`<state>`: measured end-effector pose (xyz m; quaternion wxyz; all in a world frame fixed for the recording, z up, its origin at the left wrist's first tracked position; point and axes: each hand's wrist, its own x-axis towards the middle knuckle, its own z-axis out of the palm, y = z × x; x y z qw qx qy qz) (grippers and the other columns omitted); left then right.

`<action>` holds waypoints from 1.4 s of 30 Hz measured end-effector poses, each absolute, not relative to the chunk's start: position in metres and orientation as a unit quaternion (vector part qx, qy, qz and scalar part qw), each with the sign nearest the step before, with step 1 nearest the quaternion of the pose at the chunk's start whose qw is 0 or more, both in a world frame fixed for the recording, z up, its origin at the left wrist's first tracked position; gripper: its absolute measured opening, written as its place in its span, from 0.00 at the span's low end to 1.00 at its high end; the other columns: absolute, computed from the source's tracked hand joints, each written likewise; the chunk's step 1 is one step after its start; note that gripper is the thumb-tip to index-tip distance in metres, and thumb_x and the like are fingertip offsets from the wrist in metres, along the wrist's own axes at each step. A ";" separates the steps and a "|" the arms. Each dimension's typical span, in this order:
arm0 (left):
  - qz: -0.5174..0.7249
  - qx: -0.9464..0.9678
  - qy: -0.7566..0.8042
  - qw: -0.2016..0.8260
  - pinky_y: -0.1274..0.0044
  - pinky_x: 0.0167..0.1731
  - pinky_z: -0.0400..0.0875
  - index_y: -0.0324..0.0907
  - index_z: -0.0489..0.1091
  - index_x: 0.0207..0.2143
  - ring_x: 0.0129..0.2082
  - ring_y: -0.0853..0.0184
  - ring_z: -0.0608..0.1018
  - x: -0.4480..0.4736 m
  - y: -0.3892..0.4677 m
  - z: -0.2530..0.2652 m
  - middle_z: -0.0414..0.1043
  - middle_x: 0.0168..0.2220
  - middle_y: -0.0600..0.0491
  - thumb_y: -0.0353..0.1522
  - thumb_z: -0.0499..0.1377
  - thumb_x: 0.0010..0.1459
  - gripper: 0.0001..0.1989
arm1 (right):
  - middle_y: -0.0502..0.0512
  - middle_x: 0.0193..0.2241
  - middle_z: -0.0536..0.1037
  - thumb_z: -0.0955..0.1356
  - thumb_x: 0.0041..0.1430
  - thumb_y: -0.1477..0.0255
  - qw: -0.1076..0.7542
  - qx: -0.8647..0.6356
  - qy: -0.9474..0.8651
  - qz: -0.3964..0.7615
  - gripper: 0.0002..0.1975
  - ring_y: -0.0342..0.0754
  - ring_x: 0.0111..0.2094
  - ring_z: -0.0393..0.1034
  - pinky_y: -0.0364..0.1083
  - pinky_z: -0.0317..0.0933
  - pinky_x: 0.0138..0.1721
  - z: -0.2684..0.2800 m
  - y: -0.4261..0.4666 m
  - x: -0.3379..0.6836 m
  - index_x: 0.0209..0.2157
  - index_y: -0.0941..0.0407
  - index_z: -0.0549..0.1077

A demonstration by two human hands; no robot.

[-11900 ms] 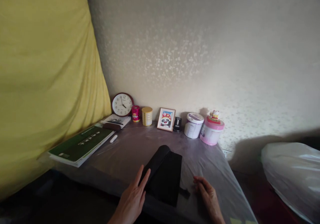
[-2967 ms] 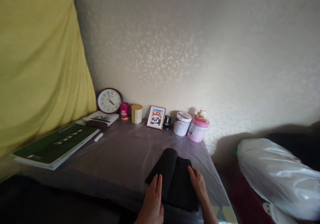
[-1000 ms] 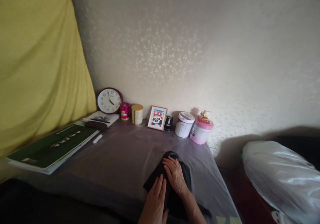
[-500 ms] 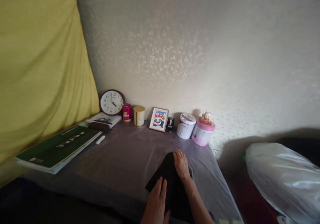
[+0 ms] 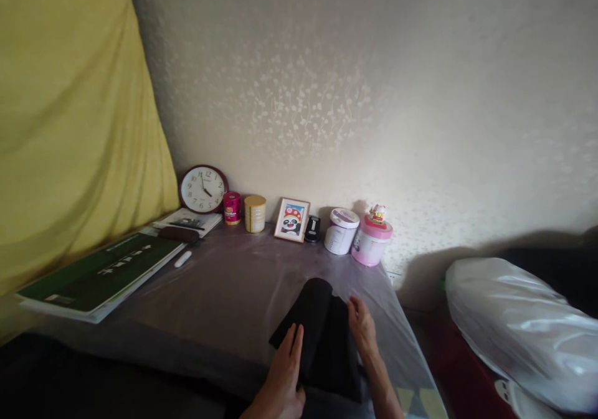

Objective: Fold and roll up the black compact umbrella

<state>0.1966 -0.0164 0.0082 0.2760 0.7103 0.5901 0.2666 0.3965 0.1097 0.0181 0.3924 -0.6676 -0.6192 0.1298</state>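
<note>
A folded piece of black cloth (image 5: 320, 332) lies near the front right of the table; its upper layer bulges in a rounded fold at the far end. My left hand (image 5: 286, 366) rests against its left side, fingers stretched out and pointing away from me. At the right edge of the cloth is my right hand (image 5: 362, 325), with its fingers curled in and the tips at the fabric's edge. Part of the cloth's near end is in shadow, and the left thumb is only partly visible.
Along the wall stand a clock (image 5: 204, 188), a pink can (image 5: 232, 208), a yellow-lidded tin (image 5: 255, 215), a panda picture frame (image 5: 291, 220) and two tubs, a purple-lidded one (image 5: 341, 232) and a pink one (image 5: 370, 249). A green book (image 5: 100, 273) lies left; a plastic bag (image 5: 518, 319) sits right.
My right hand has come off the top of the black cloth and moved to its right edge, fingers now curled. The cloth's right part is more spread out. The view has shifted slightly.
</note>
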 end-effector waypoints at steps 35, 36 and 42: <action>0.269 0.677 0.627 0.275 0.72 0.61 0.49 0.34 0.37 0.63 0.64 0.61 0.49 0.202 -0.016 0.007 0.38 0.66 0.43 0.18 0.50 0.34 0.49 | 0.54 0.20 0.75 0.60 0.50 0.51 0.477 -0.616 -0.576 0.248 0.25 0.50 0.26 0.69 0.44 0.59 0.26 0.054 0.107 0.374 0.23 0.59 0.74; 0.258 0.675 0.634 0.276 0.72 0.61 0.48 0.33 0.38 0.63 0.64 0.61 0.48 0.203 -0.015 0.009 0.38 0.66 0.43 0.18 0.50 0.34 0.49 | 0.55 0.21 0.76 0.61 0.50 0.51 0.485 -0.608 -0.576 0.252 0.26 0.51 0.27 0.69 0.44 0.59 0.26 0.055 0.110 0.368 0.24 0.59 0.75; 0.232 0.679 0.636 0.283 0.72 0.62 0.46 0.30 0.37 0.62 0.64 0.59 0.47 0.204 -0.013 0.011 0.37 0.65 0.40 0.19 0.52 0.33 0.50 | 0.58 0.24 0.78 0.61 0.49 0.52 0.497 -0.607 -0.564 0.259 0.24 0.52 0.28 0.72 0.45 0.63 0.29 0.054 0.126 0.330 0.24 0.58 0.75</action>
